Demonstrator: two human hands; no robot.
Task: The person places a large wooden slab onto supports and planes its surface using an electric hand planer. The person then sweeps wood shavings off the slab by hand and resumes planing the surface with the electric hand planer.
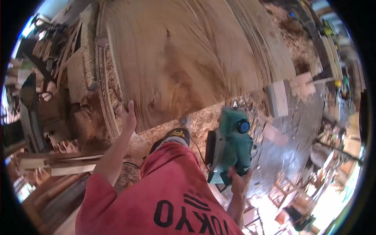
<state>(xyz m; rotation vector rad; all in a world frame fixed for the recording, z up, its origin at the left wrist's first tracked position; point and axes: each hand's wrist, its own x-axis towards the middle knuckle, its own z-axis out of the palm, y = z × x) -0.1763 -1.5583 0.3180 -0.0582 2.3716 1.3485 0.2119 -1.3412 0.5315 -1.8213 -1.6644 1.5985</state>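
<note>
A broad wooden slab (pixel 176 62) with strong brown grain spreads across the upper middle of the head view. At its near left corner, my left hand (pixel 130 118) grips the edge, with one digit lying along the top and the others mostly hidden. My right hand (pixel 239 180) is closed around the rear handle of a green electric planer (pixel 231 141) with a dark blue round knob. The planer is just off the slab's near edge, to the right of my body.
Wood shavings (pixel 203 117) cover the floor around a shoe (pixel 178 135). Wood blocks (pixel 278 98) lie by the slab's right corner. Stacked boards (pixel 66 162) are at left. A thin cord (pixel 197 147) runs beside the planer. Wooden frames (pixel 284 194) stand at lower right.
</note>
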